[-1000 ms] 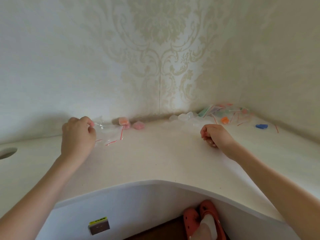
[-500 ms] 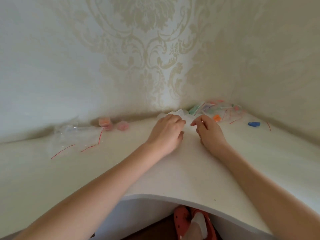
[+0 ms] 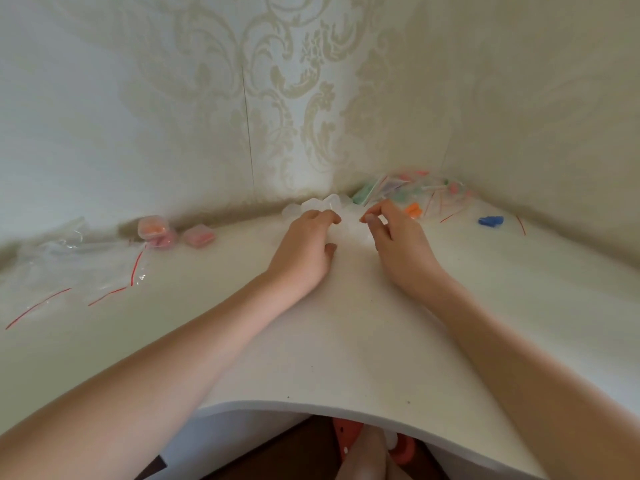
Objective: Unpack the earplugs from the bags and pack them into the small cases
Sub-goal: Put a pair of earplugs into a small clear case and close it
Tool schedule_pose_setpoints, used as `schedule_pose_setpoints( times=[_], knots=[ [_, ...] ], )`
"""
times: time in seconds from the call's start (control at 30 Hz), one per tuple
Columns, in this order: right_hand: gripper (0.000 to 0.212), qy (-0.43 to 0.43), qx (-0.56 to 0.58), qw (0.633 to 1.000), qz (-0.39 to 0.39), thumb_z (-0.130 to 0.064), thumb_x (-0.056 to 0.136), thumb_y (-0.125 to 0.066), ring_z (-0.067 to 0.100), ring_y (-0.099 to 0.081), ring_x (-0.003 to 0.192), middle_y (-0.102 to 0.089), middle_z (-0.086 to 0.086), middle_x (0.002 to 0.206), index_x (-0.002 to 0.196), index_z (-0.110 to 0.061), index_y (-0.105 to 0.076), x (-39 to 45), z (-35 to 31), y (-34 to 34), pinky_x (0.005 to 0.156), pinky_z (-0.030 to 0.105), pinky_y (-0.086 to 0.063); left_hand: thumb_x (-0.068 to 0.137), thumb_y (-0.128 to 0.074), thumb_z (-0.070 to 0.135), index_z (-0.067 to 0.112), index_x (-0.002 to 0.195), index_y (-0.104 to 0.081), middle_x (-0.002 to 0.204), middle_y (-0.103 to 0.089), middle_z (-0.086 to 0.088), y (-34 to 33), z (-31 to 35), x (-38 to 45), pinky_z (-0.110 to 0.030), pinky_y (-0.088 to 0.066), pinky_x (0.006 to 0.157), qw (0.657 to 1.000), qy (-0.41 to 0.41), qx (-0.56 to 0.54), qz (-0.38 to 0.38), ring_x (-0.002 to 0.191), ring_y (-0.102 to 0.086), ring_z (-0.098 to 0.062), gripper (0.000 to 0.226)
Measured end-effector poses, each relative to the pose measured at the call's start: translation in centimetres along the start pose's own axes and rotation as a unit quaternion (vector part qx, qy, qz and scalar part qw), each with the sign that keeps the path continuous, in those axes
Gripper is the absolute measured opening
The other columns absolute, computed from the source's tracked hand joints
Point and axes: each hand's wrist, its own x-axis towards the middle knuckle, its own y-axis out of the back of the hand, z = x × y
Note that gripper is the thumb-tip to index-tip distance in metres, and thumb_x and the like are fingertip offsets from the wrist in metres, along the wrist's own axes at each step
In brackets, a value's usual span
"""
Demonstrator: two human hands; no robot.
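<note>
White corner desk (image 3: 346, 341) fills most of the view, w/ patterned wallpaper (image 3: 277, 98) on both walls behind. Both forearms reach fwd & inward from the near edge, converging at the back corner.

Left hand (image 3: 304, 244) lies palm-down, fingers curled over the near edge of a pile of clear empty cases (image 3: 322, 204); fingertips are on the cases, thumb tucked in beside them. Can't tell if it actually grips one, as clear plastic on white is too washed out. Right hand (image 3: 398, 237) sits just right of the pile, wrist angled in, index & thumb bent toward each other in a narrow pinch pose, other fingers loosely curled; whether anything is between the tips, can't tell.

Far left: flat heap of empty clear bags (image 3: 79, 265) w/ red seal strips. Behind the right hand, in the corner, a pile of filled bags (image 3: 412, 188) w/ green, orange & pink earplugs. By the left wall, three filled cases (image 3: 166, 232) showing pink/orange contents. Loose blue earplug (image 3: 490, 221) right of the right hand, well apart. Orange earplug (image 3: 414, 209) just beyond the right hand's knuckles.
</note>
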Motion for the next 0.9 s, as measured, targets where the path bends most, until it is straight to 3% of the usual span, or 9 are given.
schedule_pose_setpoints(
  times=[0.2,0.3,0.43,0.53,0.6,0.67,0.77,0.8,0.9],
  knots=[
    [0.022,-0.008,0.011,0.999,-0.038,-0.043,0.090,-0.058,0.008,-0.034,0.038,-0.036,-0.007,0.047,0.099,-0.024,-0.060,-0.8,-1.1,0.1,0.043,0.018,-0.023,0.075,-0.064,-0.006,0.010,0.127,-0.049,0.127,-0.047,-0.010,0.2,0.6,-0.4,-0.022,-0.036,0.087,0.993,-0.073,-0.017,0.087,0.114,-0.050,-0.028,0.056],
    [0.023,-0.018,0.029,0.998,-0.057,-0.038,0.083,-0.066,0.006,-0.034,0.037,-0.034,-0.010,0.043,0.101,-0.024,-0.062,-1.1,-1.7,0.0,0.039,0.015,-0.025,0.064,-0.060,-0.015,0.009,0.125,-0.048,0.122,-0.046,-0.013,0.3,1.3,-0.6,-0.028,-0.043,0.076,0.981,-0.159,-0.021,0.107,0.106,-0.053,-0.030,0.066],
    [0.024,-0.033,0.033,0.998,-0.050,-0.030,0.079,-0.068,0.006,-0.034,0.036,-0.034,-0.011,0.038,0.099,-0.017,-0.064,-1.0,-1.7,0.0,0.039,0.014,-0.024,0.060,-0.058,-0.017,0.020,0.123,-0.040,0.119,-0.047,-0.011,0.2,1.8,-0.7,-0.025,-0.040,0.075,0.969,-0.229,-0.033,0.090,0.103,-0.053,-0.026,0.075],
    [0.027,-0.058,0.064,0.996,-0.037,-0.036,0.078,-0.070,0.004,-0.036,0.038,-0.038,-0.008,0.050,0.101,-0.023,-0.062,-0.7,-1.6,0.2,0.038,0.012,-0.024,0.067,-0.066,-0.008,0.010,0.125,-0.048,0.119,-0.047,-0.008,0.0,1.9,-0.7,-0.019,-0.041,0.076,0.973,-0.181,-0.093,0.113,0.104,-0.053,-0.021,0.064],
    [0.027,-0.057,0.089,0.994,-0.024,-0.037,0.078,-0.073,0.005,-0.033,0.039,-0.038,-0.006,0.050,0.100,-0.028,-0.060,-0.7,-1.7,0.5,0.039,0.013,-0.023,0.072,-0.069,0.004,0.011,0.126,-0.047,0.116,-0.048,0.001,0.2,2.4,-0.8,-0.016,-0.044,0.083,0.974,-0.048,-0.213,0.064,0.105,-0.054,-0.014,0.059],
    [0.026,-0.038,0.105,0.994,-0.013,-0.034,0.078,-0.073,0.006,-0.031,0.039,-0.034,-0.012,0.042,0.101,-0.030,-0.061,-0.6,-1.8,1.0,0.040,0.014,-0.023,0.074,-0.063,0.012,0.012,0.117,-0.052,0.104,-0.059,0.002,0.9,2.9,-0.8,-0.021,-0.050,0.084,0.912,0.082,-0.401,-0.042,0.094,-0.060,-0.010,0.045],
    [0.024,-0.007,0.101,0.995,-0.008,-0.026,0.082,-0.072,0.008,-0.028,0.040,-0.029,-0.011,0.040,0.103,-0.029,-0.062,-0.6,-1.8,1.6,0.042,0.016,-0.023,0.091,-0.051,0.016,0.006,0.094,-0.063,0.083,-0.068,-0.009,1.8,2.9,-0.4,-0.029,-0.056,0.082,0.760,0.187,-0.616,-0.091,0.081,-0.066,-0.020,0.016],
    [0.024,0.003,0.096,0.995,-0.010,-0.023,0.082,-0.071,0.008,-0.028,0.040,-0.028,-0.010,0.041,0.103,-0.029,-0.062,-0.5,-1.8,1.7,0.042,0.016,-0.023,0.094,-0.051,0.021,0.006,0.093,-0.064,0.080,-0.069,-0.010,2.0,2.8,-0.3,-0.029,-0.057,0.080,0.738,0.208,-0.635,-0.095,0.078,-0.067,-0.020,0.020],
    [0.024,0.024,0.078,0.996,-0.027,-0.020,0.084,-0.070,0.008,-0.027,0.040,-0.026,-0.010,0.040,0.103,-0.031,-0.060,-0.6,-1.8,1.7,0.043,0.016,-0.024,0.091,-0.059,0.029,0.008,0.096,-0.066,0.083,-0.070,-0.010,1.9,2.4,-0.1,-0.024,-0.057,0.075,0.738,0.216,-0.628,-0.120,0.077,-0.070,-0.015,0.022]
  ],
)
